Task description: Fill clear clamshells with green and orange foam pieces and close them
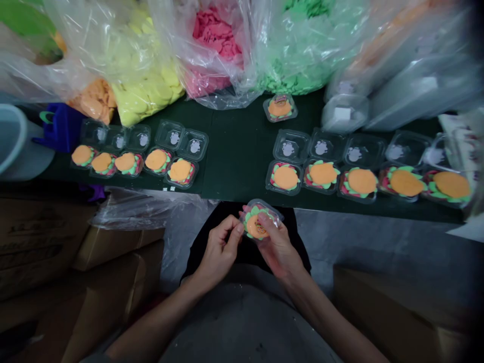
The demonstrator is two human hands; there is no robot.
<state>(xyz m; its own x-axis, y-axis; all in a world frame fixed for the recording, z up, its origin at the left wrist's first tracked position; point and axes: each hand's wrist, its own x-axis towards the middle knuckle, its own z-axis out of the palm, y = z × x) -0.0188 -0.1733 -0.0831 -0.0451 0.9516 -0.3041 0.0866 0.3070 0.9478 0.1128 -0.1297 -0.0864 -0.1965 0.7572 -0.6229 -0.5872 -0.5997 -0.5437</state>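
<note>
Over my lap, in front of the table edge, I hold a clear plastic clamshell box (252, 210) with a toy burger inside: an orange bun piece over green leaf shapes. A small burger sticker (260, 228) shows on its top. My right hand (279, 245) grips the box from the right, thumb across the top. At the box's left edge, my left hand (222, 248) is closed in a pinch with thumb and forefinger touching it. Nearest on the table is an open clamshell (285, 177) with another burger. Farther back stands a closed, stickered box (280, 108).
Several open burger clamshells (181, 171) line the table (238, 171) at left and right. Behind them lie bags of yellow (147, 96), pink (215, 40) and green pieces (295, 75). Stacked clear boxes (344, 113) stand right; a pail (22, 143) and blue holder (62, 128) stand left.
</note>
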